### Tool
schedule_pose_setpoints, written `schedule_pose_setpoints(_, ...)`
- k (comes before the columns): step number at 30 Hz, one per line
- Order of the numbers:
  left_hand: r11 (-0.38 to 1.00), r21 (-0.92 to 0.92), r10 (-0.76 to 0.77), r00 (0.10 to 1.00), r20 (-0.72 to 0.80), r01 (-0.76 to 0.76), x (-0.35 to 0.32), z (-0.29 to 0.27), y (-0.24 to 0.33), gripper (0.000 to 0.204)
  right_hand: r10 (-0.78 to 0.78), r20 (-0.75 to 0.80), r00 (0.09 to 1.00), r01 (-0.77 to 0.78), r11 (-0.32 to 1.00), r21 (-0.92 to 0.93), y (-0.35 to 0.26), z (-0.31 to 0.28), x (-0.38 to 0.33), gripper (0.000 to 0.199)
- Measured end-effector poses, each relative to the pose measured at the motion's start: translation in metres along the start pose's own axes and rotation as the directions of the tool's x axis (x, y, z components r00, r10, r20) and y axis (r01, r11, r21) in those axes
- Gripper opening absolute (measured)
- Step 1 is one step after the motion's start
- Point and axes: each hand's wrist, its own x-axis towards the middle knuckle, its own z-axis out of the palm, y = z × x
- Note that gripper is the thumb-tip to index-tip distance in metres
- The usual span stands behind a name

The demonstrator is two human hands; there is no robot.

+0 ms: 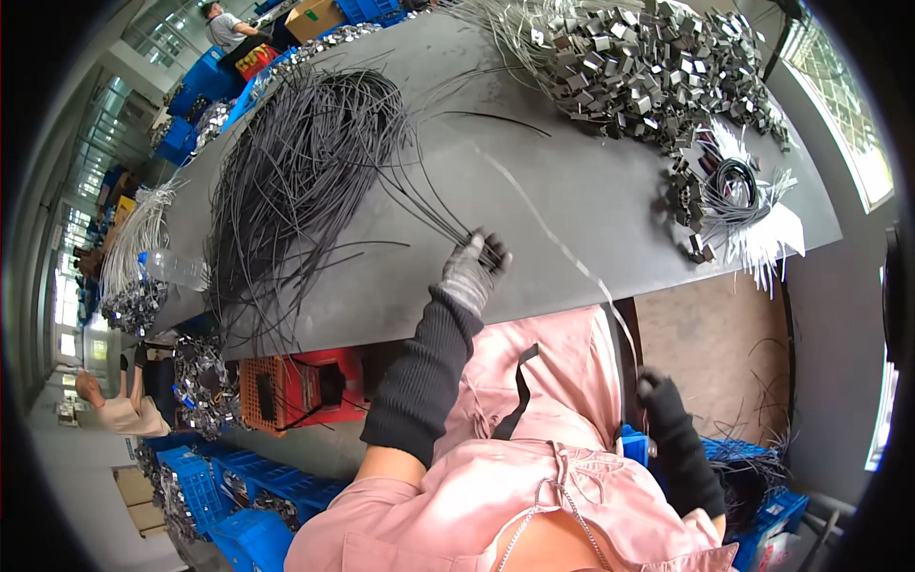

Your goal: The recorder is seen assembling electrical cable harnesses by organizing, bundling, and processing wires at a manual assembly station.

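My left hand (477, 267), in a grey glove with dark fingertips and a black ribbed sleeve, is closed on several thin black wires (429, 212) at the table's near edge. Those wires run back to a big loose bundle of black wires (305, 157) on the left half of the table. Low on the right, beside my thigh, is my right hand (652, 385); it is dark and blurred, so its fingers do not show clearly. A pale thin strip (548, 232) curves across the table, over the edge and down to that hand. Whether the hand grips it, I cannot tell.
A heap of small metal pieces (629, 81) with wires covers the table's far right. Near it lie a black coil (734, 183) and white strips (767, 234). A clear bottle (179, 270) lies left. Blue crates (253, 539) stand below; another person (229, 30) sits far left.
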Motion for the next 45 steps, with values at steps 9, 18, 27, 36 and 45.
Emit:
schedule_pose_setpoints(9, 1.0, 0.007, 0.0, 0.999, 0.053, -0.001, 0.026, 0.04, -0.009, 0.013, 0.019, -0.009, 1.0, -0.019, 1.0, 0.014, 0.012, 0.025, -0.042, 0.023)
schedule_pose_setpoints(18, 0.975, -0.14, 0.182, 0.981, 0.071, -0.171, 0.025, 0.051, 0.064, 0.013, -0.445, 0.076, 0.892, 0.424, 0.767, -0.482, 0.067, 0.016, -0.069, 0.02)
schedule_pose_setpoints(27, 0.963, -0.204, 0.231, 0.928, 0.293, -0.175, 0.035, 0.048, 0.094, 0.013, -0.309, -0.114, 0.944, 0.193, 0.8, -0.567, 0.192, -0.008, -0.139, 0.012)
schedule_pose_setpoints(36, 0.971, -0.131, 0.218, 0.968, 0.126, -0.201, 0.022, 0.05, 0.092, 0.013, -0.237, -0.162, 0.958, 0.102, 0.81, -0.577, 0.216, -0.013, -0.136, 0.015)
schedule_pose_setpoints(45, 0.966, -0.161, 0.221, 0.968, 0.122, -0.2, 0.02, 0.048, 0.094, 0.015, -0.189, -0.146, 0.971, 0.076, 0.825, -0.56, 0.216, -0.018, -0.129, 0.015)
